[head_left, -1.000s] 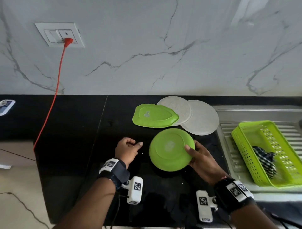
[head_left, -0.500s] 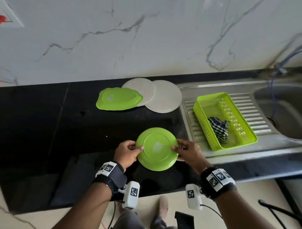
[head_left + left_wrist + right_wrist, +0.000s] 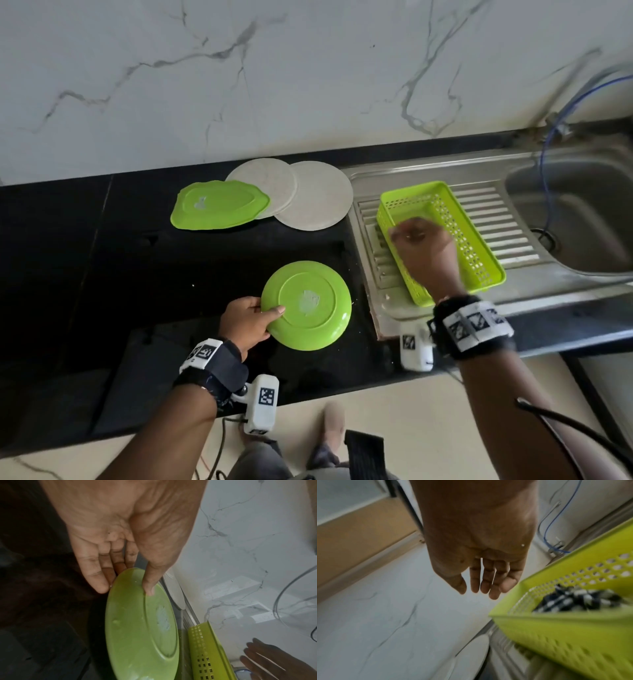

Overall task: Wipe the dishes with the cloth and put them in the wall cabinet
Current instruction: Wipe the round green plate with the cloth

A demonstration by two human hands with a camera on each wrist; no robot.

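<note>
We are early in the task: nothing looks wiped or shelved. Our left hand [image 3: 247,320] pinches the green plate's [image 3: 310,306] rim, underside up, over the counter [image 3: 102,257]. Our right hand [image 3: 423,248], fingers loose and empty, hovers over the basket [image 3: 476,253] where the cloth [image 3: 580,599] lies. Three more dishes wait by the wall. No readable writing shows.

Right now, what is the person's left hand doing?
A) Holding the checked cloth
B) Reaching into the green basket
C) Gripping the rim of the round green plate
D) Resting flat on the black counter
C: the left hand grips the rim of the round green plate, thumb on its upturned base, while the right hand is over the green basket.
</note>
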